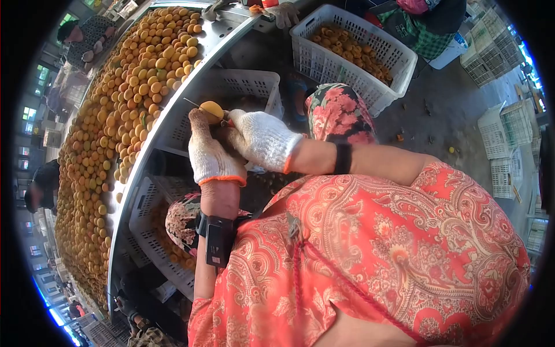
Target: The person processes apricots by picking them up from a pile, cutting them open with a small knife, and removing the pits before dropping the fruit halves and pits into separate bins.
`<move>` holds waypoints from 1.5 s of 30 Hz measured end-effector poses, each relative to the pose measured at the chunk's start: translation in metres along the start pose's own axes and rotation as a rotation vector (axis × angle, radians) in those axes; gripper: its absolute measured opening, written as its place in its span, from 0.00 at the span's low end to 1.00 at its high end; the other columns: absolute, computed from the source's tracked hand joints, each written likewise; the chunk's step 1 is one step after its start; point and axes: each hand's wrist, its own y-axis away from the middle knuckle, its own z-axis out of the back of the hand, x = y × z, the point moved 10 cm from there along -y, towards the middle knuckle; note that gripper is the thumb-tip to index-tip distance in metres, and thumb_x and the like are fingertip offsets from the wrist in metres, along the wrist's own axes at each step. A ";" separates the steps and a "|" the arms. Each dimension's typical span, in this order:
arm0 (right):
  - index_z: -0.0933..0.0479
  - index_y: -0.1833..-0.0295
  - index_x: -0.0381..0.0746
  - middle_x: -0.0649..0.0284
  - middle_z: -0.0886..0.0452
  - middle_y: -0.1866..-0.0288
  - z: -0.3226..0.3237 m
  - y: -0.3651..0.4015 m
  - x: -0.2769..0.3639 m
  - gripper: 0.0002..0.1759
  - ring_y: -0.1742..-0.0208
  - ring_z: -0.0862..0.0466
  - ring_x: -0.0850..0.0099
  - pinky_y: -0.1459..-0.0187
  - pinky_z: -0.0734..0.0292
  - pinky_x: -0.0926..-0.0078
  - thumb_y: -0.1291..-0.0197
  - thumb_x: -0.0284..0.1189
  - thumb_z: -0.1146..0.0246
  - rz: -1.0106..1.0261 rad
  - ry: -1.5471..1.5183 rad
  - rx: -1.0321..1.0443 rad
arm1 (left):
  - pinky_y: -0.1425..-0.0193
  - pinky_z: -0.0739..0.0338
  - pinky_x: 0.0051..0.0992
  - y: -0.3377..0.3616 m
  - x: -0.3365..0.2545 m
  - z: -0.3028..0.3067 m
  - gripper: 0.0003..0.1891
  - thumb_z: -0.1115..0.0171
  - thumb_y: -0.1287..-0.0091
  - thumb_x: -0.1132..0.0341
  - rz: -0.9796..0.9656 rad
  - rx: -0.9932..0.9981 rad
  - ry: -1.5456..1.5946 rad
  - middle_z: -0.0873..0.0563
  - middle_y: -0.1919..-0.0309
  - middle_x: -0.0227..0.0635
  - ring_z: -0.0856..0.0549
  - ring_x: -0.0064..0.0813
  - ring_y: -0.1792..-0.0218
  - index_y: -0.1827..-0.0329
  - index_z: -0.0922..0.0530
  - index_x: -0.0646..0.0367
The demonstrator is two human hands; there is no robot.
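My left hand (pixel 211 151), in a white knit glove with browned fingers and an orange cuff, is closed around a yellow-orange apricot (pixel 212 109). My right hand (pixel 261 139), gloved the same way, presses close against it from the right, fingers curled. A thin knife blade (pixel 191 102) sticks out past the left side of the apricot. Its handle is mostly hidden in my right hand, where a small red-orange bit shows by the fingers. Both hands are over a white plastic crate (pixel 254 81), beside the metal rim of the table (pixel 165 115).
Many apricots (pixel 139 87) cover the long metal table on the left. A white crate of apricot pieces (pixel 352 32) stands at the upper right, another crate (pixel 144 214) below the table edge. Gloves (pixel 283 14) lie at the far rim. Other people (pixel 87 43) are around the table.
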 end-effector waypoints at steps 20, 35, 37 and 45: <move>0.23 0.52 0.34 0.43 0.15 0.62 -0.004 0.000 0.009 0.21 0.57 0.15 0.45 0.56 0.21 0.52 0.29 0.44 0.45 0.092 -0.042 -0.023 | 0.46 0.21 0.36 0.001 -0.021 0.000 0.19 0.42 0.24 0.49 -0.173 -0.010 -0.158 0.18 0.61 0.38 0.18 0.33 0.58 0.51 0.23 0.59; 0.23 0.55 0.32 0.42 0.17 0.62 -0.001 0.012 0.009 0.11 0.55 0.15 0.47 0.57 0.22 0.60 0.32 0.31 0.40 -0.018 -0.142 0.094 | 0.56 0.24 0.26 0.016 -0.057 -0.017 0.15 0.46 0.22 0.58 -0.571 0.010 -0.701 0.19 0.61 0.35 0.21 0.25 0.61 0.51 0.22 0.63; 0.23 0.55 0.32 0.43 0.17 0.62 0.004 0.014 0.013 0.10 0.55 0.14 0.49 0.57 0.23 0.60 0.32 0.30 0.40 -0.010 -0.135 0.115 | 0.56 0.24 0.25 0.022 -0.059 -0.025 0.14 0.47 0.22 0.59 -0.628 0.044 -0.788 0.19 0.60 0.35 0.21 0.24 0.61 0.50 0.22 0.63; 0.23 0.57 0.32 0.44 0.16 0.62 0.012 0.023 0.026 0.11 0.57 0.14 0.51 0.58 0.23 0.62 0.32 0.31 0.39 -0.010 -0.186 0.165 | 0.56 0.25 0.25 0.029 -0.058 -0.027 0.14 0.45 0.23 0.60 -0.565 0.048 -0.618 0.17 0.63 0.35 0.21 0.23 0.62 0.56 0.21 0.65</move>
